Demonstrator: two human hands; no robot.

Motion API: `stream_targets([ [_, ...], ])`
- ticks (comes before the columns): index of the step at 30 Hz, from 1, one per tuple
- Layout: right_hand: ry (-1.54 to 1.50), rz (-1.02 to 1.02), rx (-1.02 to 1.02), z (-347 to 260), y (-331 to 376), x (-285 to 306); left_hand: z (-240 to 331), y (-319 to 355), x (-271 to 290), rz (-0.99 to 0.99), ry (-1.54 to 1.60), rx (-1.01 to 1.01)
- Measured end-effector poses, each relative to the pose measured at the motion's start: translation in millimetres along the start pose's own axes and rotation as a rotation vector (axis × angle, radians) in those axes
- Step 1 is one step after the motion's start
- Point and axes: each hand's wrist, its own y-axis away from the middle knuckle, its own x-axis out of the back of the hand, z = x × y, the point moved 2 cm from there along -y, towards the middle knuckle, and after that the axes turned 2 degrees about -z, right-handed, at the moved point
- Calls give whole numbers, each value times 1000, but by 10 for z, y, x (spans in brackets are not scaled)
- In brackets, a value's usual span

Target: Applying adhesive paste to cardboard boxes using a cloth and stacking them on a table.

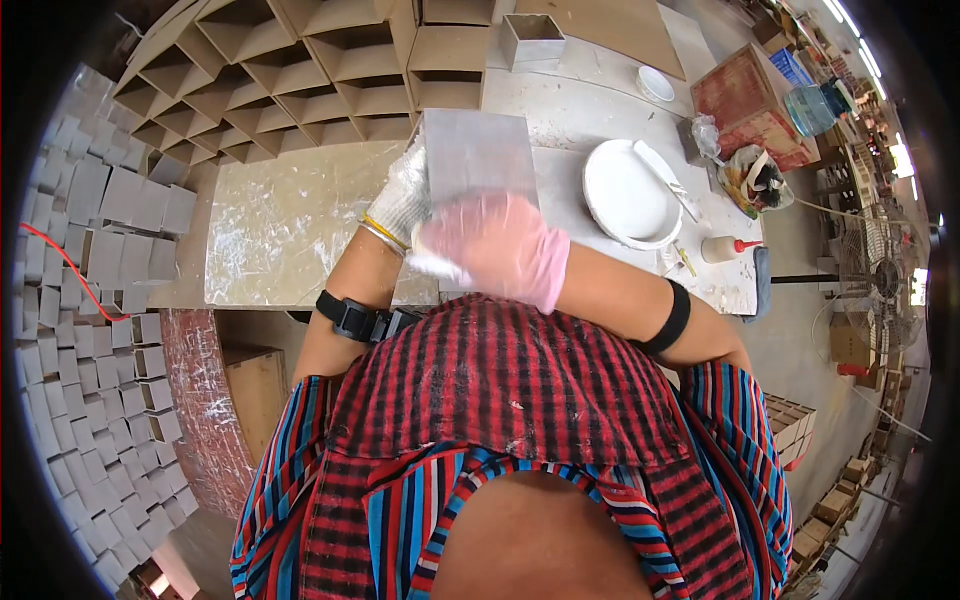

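Note:
A grey box [480, 150] with flat sides stands over the near part of the bench, in front of my body. My left hand [405, 195], in a white knit glove, grips it along its left side; part of the fingers is hidden behind the box. My right hand [490, 240], in a pink glove, lies across the near, lower part of the box and is smeared by motion. Its fingers are too blurred to tell what they hold. Something white [440, 268] shows below the right hand, and I cannot make out what it is.
Brown cardboard compartments [350, 55] stand at the back left. Right of the box are a round white dish [615, 200] with a white flat tool [662, 168] across its rim, a bottle with a red nozzle [725, 248] and a small white bowl [655, 84]. Grey boxes [100, 260] are stacked at far left.

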Motion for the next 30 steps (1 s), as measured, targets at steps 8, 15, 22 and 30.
stream_targets([
  [8,-103,412,-540,754,60,225,2,-24,43,19,-28,-40],
  [15,-131,-50,-78,323,248,-29,-5,-78,162,-3,90,-59],
  [22,-206,411,-571,739,252,186,-18,-80,154,22,3,-108],
  [30,-214,250,-149,390,405,28,77,67,117,52,103,-101],
])
